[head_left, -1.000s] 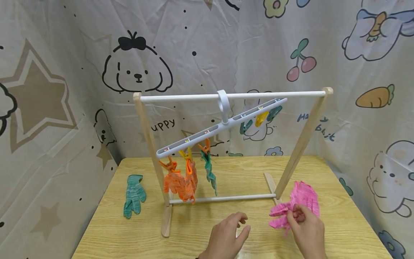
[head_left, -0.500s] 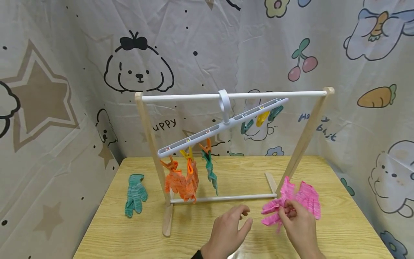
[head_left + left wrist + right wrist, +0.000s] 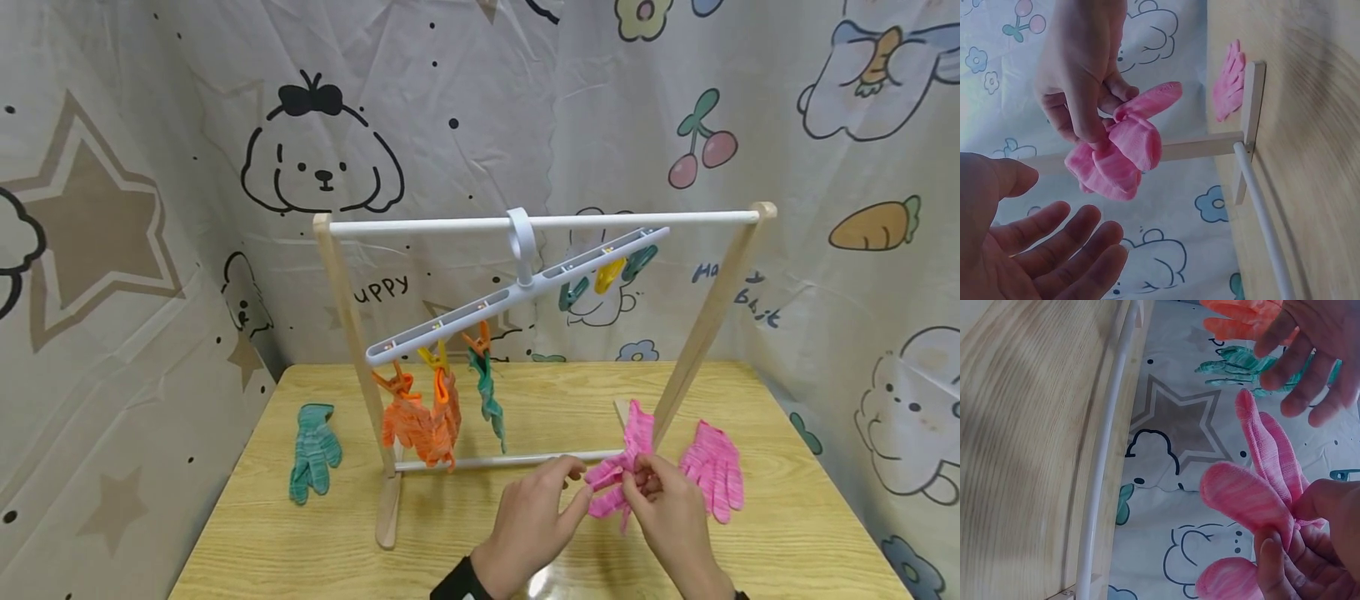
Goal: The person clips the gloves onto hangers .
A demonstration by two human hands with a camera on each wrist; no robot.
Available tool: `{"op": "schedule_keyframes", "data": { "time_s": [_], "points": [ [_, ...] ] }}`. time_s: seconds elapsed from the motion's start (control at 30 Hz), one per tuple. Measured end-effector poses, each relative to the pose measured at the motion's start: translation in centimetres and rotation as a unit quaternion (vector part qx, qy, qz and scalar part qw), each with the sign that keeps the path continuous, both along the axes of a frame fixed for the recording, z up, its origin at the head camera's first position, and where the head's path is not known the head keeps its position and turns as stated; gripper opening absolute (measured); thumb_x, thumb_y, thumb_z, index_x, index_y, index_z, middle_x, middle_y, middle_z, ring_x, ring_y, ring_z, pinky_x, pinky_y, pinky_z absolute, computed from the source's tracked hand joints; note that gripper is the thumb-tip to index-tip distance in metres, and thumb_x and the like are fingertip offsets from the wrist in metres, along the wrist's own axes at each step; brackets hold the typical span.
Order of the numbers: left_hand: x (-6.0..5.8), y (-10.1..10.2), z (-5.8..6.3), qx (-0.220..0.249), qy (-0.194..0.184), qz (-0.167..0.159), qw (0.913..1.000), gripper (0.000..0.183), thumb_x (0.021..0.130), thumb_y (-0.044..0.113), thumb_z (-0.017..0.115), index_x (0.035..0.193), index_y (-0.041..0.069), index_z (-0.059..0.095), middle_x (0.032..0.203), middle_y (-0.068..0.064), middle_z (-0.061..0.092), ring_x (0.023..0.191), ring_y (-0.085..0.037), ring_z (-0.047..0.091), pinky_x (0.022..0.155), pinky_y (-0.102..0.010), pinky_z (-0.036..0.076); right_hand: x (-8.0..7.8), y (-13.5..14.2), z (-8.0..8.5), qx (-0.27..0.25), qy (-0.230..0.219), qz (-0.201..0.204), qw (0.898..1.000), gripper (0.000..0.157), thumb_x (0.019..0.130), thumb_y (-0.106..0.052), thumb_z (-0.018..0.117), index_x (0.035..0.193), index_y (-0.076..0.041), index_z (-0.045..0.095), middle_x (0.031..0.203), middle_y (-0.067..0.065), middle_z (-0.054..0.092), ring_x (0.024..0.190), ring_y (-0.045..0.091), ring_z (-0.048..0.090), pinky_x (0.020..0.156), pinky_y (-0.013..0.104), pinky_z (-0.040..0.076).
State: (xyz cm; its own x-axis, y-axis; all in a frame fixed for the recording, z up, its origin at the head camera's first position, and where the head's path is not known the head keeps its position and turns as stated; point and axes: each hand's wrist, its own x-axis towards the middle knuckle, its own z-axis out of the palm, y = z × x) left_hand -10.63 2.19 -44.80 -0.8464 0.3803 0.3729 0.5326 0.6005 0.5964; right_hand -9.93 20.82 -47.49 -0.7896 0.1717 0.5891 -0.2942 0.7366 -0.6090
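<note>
My right hand (image 3: pixel 671 508) pinches a pink knit glove (image 3: pixel 639 429) between thumb and fingers, above the table. Its finger ends stick out toward the left hand. Beside it my left hand (image 3: pixel 528 517) has parted, relaxed fingers and holds nothing. In the left wrist view, a gap shows between the left fingers (image 3: pixel 1075 240) and the bunched pink glove (image 3: pixel 1116 162). Another pink glove (image 3: pixel 714 471) lies flat on the table behind the right hand. The right wrist view shows the thumb and fingers gathered on the held glove (image 3: pixel 1241 494).
A wooden stand with a white top rod (image 3: pixel 637 220) bears a tilted clip hanger (image 3: pixel 480 315). Orange knitwear (image 3: pixel 420 429) and a green glove (image 3: pixel 489 392) hang at its low left end. Clips (image 3: pixel 609 273) hang bare at the right. Another green glove (image 3: pixel 315 450) lies left.
My right hand has lifted the pink glove off the other pink one and carried it left, toward the left hand. The left hand has moved slightly up and right. The hanger looks unchanged.
</note>
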Motion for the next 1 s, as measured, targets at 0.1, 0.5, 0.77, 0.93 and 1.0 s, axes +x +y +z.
{"op": "schedule_keyframes", "data": {
  "time_s": [0.1, 0.5, 0.77, 0.93, 1.0],
  "points": [
    [-0.2, 0.1, 0.3, 0.002, 0.005, 0.002, 1.0, 0.021, 0.091, 0.035, 0.055, 0.102, 0.021, 0.066, 0.093, 0.01, 0.066, 0.075, 0.002, 0.056, 0.053, -0.014, 0.04, -0.2, -0.2, 0.2, 0.001, -0.004, 0.004, 1.0, 0.017, 0.07, 0.003, 0.071, 0.076, -0.01, 0.063, 0.063, -0.008, 0.055, 0.053, 0.0, 0.051, 0.046, 0.012, 0.043],
    [-1.3, 0.4, 2.0, 0.034, 0.046, 0.031, 0.9979, 0.022, 0.09, 0.033, 0.058, 0.104, 0.017, 0.065, 0.096, 0.005, 0.068, 0.08, -0.005, 0.061, 0.059, -0.015, 0.045, -1.2, -0.3, 0.8, 0.018, 0.002, 0.012, 1.0, 0.016, 0.07, 0.004, 0.07, 0.075, -0.009, 0.063, 0.063, -0.007, 0.055, 0.053, 0.001, 0.051, 0.046, 0.012, 0.043],
    [-2.2, 0.4, 3.2, 0.035, 0.061, 0.04, 0.9967, 0.025, 0.091, 0.033, 0.056, 0.107, 0.015, 0.065, 0.099, 0.003, 0.067, 0.08, -0.006, 0.061, 0.053, -0.012, 0.041, -1.5, -0.5, 1.0, 0.029, -0.006, 0.011, 1.0, 0.014, 0.071, 0.002, 0.07, 0.076, -0.009, 0.062, 0.064, -0.007, 0.055, 0.054, 0.001, 0.051, 0.045, 0.016, 0.045],
    [-2.8, 0.7, 3.8, 0.02, 0.075, 0.056, 0.9954, 0.035, 0.09, 0.035, 0.056, 0.117, 0.014, 0.063, 0.115, -0.002, 0.065, 0.094, -0.013, 0.063, 0.062, -0.021, 0.05, -1.6, -0.6, 1.0, 0.034, -0.007, 0.007, 0.999, 0.014, 0.071, 0.002, 0.07, 0.077, -0.009, 0.063, 0.064, -0.006, 0.056, 0.055, 0.001, 0.052, 0.045, 0.018, 0.046],
    [-3.1, 0.9, 3.8, 0.012, 0.082, 0.06, 0.9948, 0.04, 0.09, 0.035, 0.057, 0.122, 0.012, 0.061, 0.124, -0.004, 0.062, 0.103, -0.017, 0.061, 0.068, -0.026, 0.053, -1.6, -0.6, 1.0, 0.034, -0.009, 0.007, 0.999, 0.014, 0.072, 0.001, 0.07, 0.077, -0.01, 0.062, 0.064, -0.007, 0.055, 0.054, 0.001, 0.052, 0.045, 0.019, 0.046]
  ]
}}
